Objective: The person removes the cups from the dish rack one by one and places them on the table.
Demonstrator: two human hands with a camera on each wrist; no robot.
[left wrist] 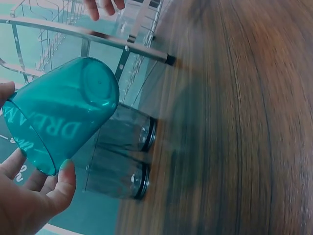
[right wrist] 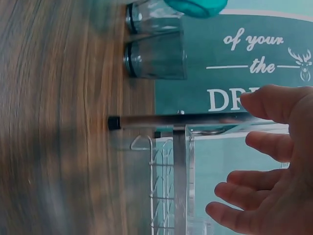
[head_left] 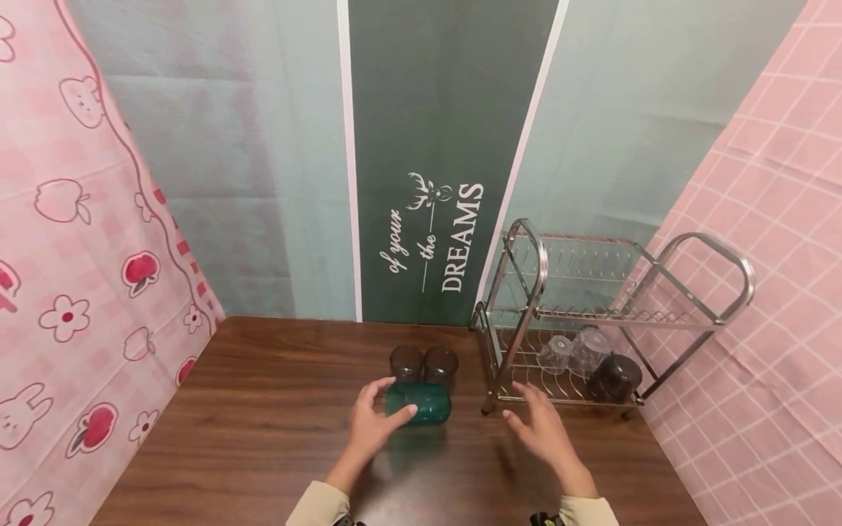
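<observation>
Jutting sideways from the left hand, teal cup, held near rim

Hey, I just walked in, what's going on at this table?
A person's left hand is holding a teal cup near its rim, tilted above the table. Their right hand is empty, fingers spread, near the metal rack. Two see-through glasses stand side by side on the table behind the cup. On the rack's lower tier sit two clear glasses and a dark cup.
</observation>
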